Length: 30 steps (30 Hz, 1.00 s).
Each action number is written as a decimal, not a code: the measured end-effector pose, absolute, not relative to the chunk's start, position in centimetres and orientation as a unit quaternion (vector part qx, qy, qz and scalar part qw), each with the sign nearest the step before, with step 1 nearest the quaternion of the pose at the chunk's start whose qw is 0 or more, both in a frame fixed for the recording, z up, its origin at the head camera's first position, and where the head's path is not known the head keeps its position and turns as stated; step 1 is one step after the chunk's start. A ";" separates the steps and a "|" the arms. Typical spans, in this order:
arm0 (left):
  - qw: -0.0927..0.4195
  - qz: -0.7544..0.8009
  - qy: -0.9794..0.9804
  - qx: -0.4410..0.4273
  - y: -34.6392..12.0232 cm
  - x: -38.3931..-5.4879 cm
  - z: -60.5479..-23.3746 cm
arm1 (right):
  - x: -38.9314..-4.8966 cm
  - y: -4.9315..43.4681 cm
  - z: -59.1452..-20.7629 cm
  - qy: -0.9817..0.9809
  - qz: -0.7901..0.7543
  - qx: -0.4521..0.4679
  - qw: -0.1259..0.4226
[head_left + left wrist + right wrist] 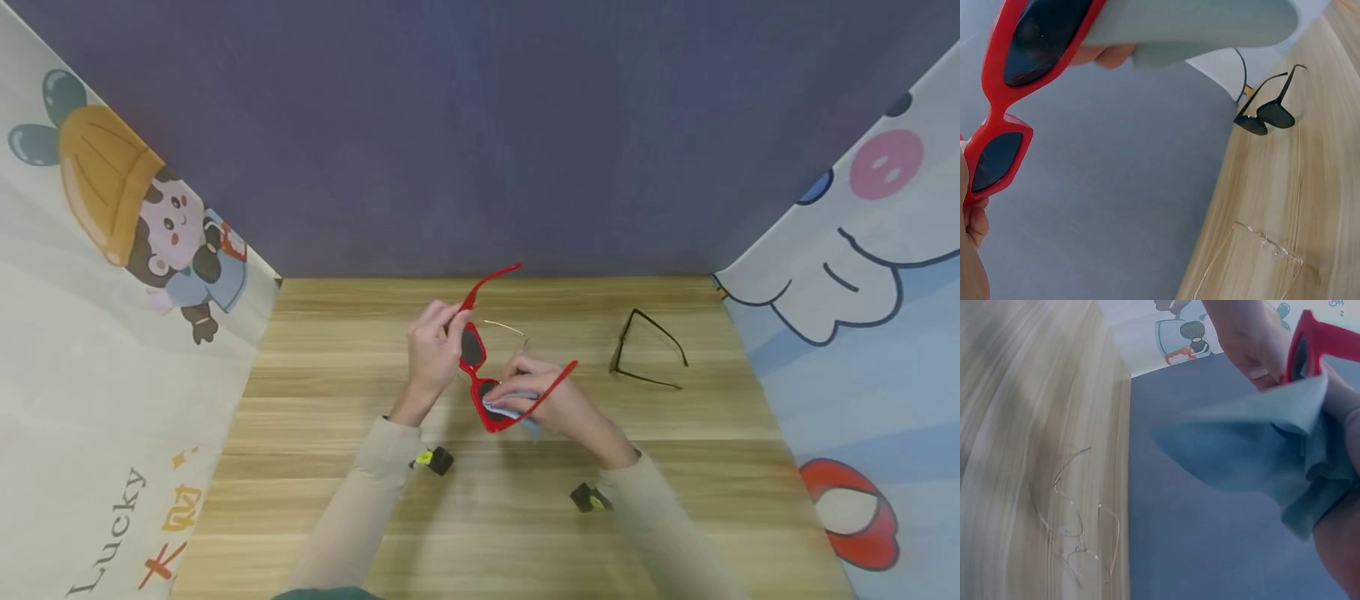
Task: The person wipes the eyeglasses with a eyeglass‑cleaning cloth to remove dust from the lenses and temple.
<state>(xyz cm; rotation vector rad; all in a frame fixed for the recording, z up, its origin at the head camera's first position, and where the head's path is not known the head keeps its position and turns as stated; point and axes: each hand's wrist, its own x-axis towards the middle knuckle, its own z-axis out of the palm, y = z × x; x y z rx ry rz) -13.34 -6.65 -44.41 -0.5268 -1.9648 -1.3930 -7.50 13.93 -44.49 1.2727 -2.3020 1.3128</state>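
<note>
The sunglasses [474, 375] are held above the table [300, 400]. The left hand [437, 346] is at the sunglasses' far end, on their left; the right hand [551, 400] is on their right, the cloth [1254, 450] between its fingers and the near lens. Below and just beyond the sunglasses, the eyeglasses [1270, 245] lie on the table. Well to the sunglasses' right, another pair [1276, 114] rests there. Behind the sunglasses stands a panel [480, 133].

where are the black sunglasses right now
In the head view, the black sunglasses lie on the right side of the wooden table, to the right of the person's right hand.
</note>
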 end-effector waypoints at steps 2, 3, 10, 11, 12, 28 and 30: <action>0.334 -0.531 -0.754 -0.196 -6.8 -13.3 -44.5 | -7.4 14.2 -44.7 -0.778 0.441 0.439 0.087; 0.336 -0.529 -0.755 -0.193 -6.9 -13.3 -44.5 | -7.3 14.4 -44.8 -0.776 0.443 0.441 0.081; 0.349 -0.520 -0.753 -0.203 -6.9 -13.3 -44.5 | -7.1 14.3 -45.1 -0.768 0.457 0.442 0.082; 0.352 -0.517 -0.753 -0.204 -6.8 -13.2 -44.5 | -7.1 14.2 -45.2 -0.768 0.457 0.439 0.089; 0.352 -0.515 -0.754 -0.207 -6.8 -13.2 -44.5 | -7.2 14.1 -45.3 -0.768 0.462 0.433 0.094; 0.343 -0.511 -0.762 -0.199 -6.8 -13.1 -44.8 | -7.1 14.0 -46.0 -0.772 0.473 0.411 0.107; 0.344 -0.514 -0.761 -0.195 -7.0 -13.2 -44.8 | -7.0 14.3 -46.1 -0.768 0.472 0.423 0.096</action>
